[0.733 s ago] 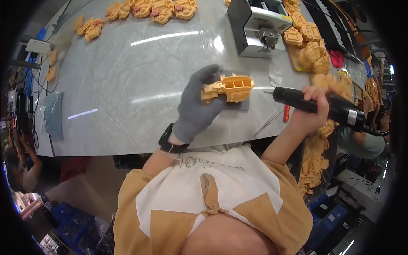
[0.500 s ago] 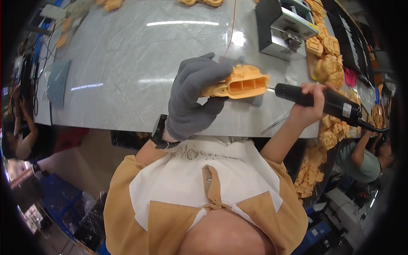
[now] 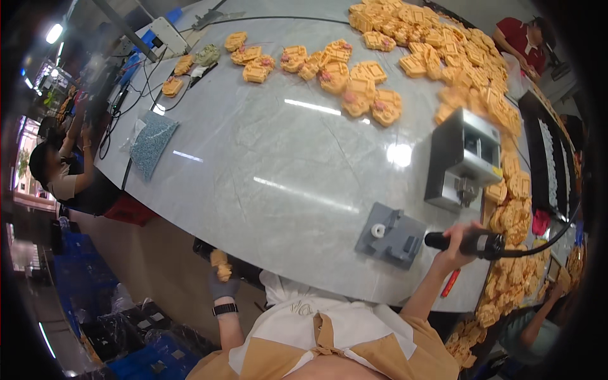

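Down at the left, below the table's front edge, is my left hand (image 3: 223, 288) in a grey glove. It is closed on an orange plastic housing (image 3: 220, 263), beside a dark bin partly hidden under the edge; its fingers show only in part. My bare right hand (image 3: 453, 248) is wrapped round a black electric screwdriver (image 3: 476, 242), whose cord runs off to the right. The screwdriver's front end points left, over the edge of a grey fixture block (image 3: 400, 246). A white round piece (image 3: 378, 230) stands on that block.
A metal screw feeder (image 3: 453, 164) stands behind the screwdriver. Orange housings (image 3: 437, 47) are heaped along the far and right side, with a row (image 3: 332, 76) across the back. A bag of blue-grey pellets (image 3: 152, 144) lies left. A red-handled tool (image 3: 450, 283) rests near my right forearm.
My left hand has carried the orange housing from over the fixture down left, past the table's edge. My right hand still grips the screwdriver. The view has swung, showing more of the table.
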Available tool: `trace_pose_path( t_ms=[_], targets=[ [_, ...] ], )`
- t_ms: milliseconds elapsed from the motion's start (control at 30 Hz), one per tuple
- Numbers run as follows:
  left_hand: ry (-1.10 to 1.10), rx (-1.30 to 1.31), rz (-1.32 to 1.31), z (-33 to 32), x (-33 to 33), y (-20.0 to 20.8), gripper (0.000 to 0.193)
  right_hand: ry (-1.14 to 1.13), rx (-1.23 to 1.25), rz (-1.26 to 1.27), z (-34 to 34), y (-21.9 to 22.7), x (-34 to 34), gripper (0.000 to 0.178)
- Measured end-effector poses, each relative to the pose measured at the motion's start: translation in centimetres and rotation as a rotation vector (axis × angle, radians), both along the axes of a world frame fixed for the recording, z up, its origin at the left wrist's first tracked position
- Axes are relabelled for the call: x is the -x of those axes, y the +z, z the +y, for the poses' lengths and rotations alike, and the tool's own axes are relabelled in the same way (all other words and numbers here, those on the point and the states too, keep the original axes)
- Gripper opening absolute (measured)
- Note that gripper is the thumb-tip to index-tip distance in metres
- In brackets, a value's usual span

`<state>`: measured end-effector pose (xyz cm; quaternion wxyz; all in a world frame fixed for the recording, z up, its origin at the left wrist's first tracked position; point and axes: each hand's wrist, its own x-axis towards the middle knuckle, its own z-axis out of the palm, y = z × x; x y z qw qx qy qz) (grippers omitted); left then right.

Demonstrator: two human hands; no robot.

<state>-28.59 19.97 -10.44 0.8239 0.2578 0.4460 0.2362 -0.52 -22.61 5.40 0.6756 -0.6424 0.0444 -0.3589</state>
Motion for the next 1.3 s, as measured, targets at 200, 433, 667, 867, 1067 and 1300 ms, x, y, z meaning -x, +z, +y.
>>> trace_pose_path(
  t_ms=[200,433,667,867,1067,1300],
  targets=[
    [-0.581,-1.431,1.302,4.0,-1.4,-12.4,0.041,0.058,0.02,0.065,-0.3,0.0,-2.2,0.032],
    [0.698,-1.078,0.812,15.3,-2.7,-1.9,0.046,-0.065,0.076,0.071,0.8,0.6,-1.6,0.029],
    [0.268,-2.048,0.304,14.4,-14.3,18.3,0.034,-0.133,0.03,-0.022,0.7,0.2,-0.5,0.027],
    [-0.114,-2.254,-0.14,11.9,-42.4,22.0,0.045,-0.118,0.074,0.015,0.5,0.1,-0.7,0.028],
    [-0.661,-1.781,1.051,19.6,-63.5,18.4,0.058,-0.22,0.102,0.213,0.7,0.3,-1.1,0.025],
    [-0.818,-1.855,1.07,21.3,-65.8,13.2,0.055,-0.302,0.01,0.146,2.4,0.7,-0.5,0.025]
  ],
)
